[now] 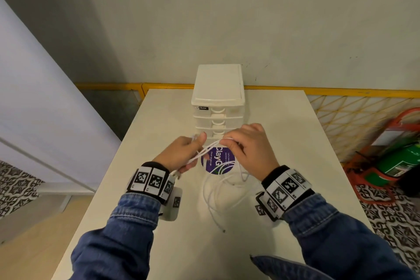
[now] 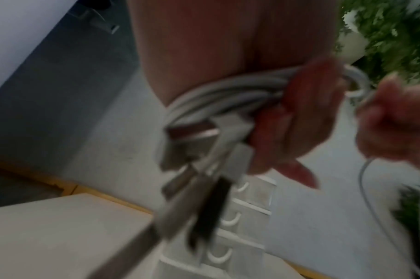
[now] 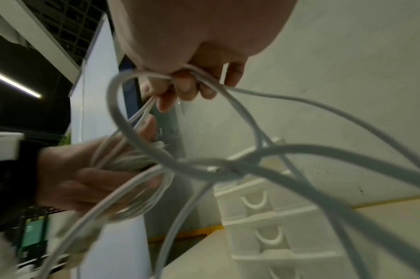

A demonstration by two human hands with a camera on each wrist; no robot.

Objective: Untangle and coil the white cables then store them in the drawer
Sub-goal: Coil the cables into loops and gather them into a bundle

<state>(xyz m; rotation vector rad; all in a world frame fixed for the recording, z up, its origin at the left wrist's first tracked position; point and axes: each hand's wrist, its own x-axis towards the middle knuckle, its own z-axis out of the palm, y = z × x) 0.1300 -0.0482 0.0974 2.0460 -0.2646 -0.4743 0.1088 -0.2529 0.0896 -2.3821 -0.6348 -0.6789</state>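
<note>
Head view: left hand (image 1: pixel 181 154) gripped coiled white cables (image 1: pixel 205 151); right hand (image 1: pixel 247 145), at 3 o'clock, pinched the strand; slack trailed toward 6.

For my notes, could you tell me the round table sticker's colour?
Purple with white lettering, clearest in the head view: sticker.
</note>
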